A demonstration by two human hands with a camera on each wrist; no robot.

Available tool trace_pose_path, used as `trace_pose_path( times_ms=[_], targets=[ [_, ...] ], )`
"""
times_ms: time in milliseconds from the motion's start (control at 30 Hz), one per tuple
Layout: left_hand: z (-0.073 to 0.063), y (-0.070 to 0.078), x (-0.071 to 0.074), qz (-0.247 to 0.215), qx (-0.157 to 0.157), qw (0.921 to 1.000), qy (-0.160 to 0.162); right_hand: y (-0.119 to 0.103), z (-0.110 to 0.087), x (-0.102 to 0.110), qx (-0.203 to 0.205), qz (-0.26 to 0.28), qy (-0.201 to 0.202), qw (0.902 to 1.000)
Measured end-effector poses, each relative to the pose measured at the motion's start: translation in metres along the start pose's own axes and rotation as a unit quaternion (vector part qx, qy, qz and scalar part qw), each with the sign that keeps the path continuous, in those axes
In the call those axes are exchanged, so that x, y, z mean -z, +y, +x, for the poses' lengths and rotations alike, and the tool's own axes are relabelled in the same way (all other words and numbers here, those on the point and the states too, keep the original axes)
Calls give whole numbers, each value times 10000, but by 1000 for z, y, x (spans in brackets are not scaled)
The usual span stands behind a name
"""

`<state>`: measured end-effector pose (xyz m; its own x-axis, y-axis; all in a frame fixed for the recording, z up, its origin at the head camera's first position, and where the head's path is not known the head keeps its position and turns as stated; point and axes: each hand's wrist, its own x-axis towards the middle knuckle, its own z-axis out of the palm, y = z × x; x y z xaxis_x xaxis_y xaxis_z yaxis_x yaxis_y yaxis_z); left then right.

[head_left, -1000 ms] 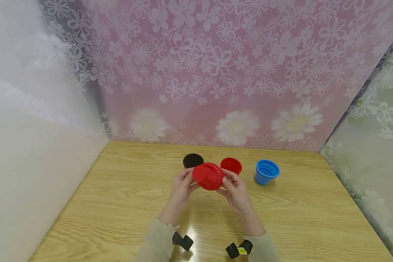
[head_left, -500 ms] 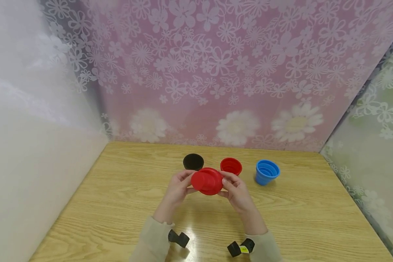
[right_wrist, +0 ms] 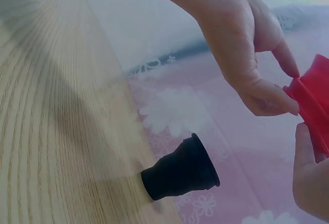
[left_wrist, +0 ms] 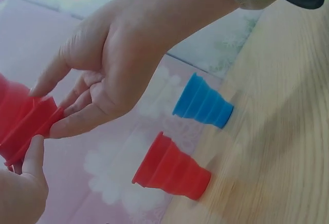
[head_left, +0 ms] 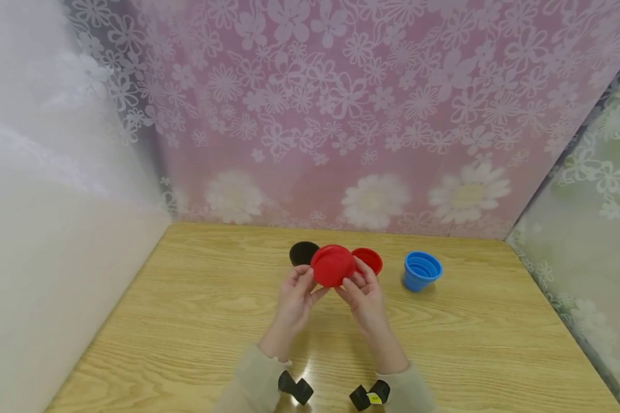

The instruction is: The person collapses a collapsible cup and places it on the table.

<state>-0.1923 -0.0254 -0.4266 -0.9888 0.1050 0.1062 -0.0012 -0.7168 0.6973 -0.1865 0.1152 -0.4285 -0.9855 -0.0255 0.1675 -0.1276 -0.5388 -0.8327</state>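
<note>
Held up above the table is a red collapsible cup (head_left: 333,265), tilted so that a round red face shows in the head view. My left hand (head_left: 294,297) pinches its left side and my right hand (head_left: 366,296) grips the right side. In the left wrist view, the right hand (left_wrist: 121,67) has thumb and fingers on the held cup's rim (left_wrist: 38,124). The left hand (right_wrist: 239,41) pinches the same cup (right_wrist: 313,98) in the right wrist view. Its folds look partly pressed together.
Behind the hands stand a black cup (head_left: 302,252), a second red cup (head_left: 370,261) and, farther right, a blue cup (head_left: 422,269), mouths up. The held cup partly covers the black and red ones. A flowered pink backdrop (head_left: 299,189) rises behind the wooden table (head_left: 196,321).
Both hands have lifted the red cup upward and slightly right. It has turned, so its offset narrower end, plain earlier, now faces differently. The standing cups have stayed put.
</note>
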Motion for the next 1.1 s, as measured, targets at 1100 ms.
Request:
trace_pose_path(
  times_ms=[1100],
  targets=[
    [13,15,23,2613,400,9633,-462,-12,6,24,-179,-1504,-1261,9804]
  ],
)
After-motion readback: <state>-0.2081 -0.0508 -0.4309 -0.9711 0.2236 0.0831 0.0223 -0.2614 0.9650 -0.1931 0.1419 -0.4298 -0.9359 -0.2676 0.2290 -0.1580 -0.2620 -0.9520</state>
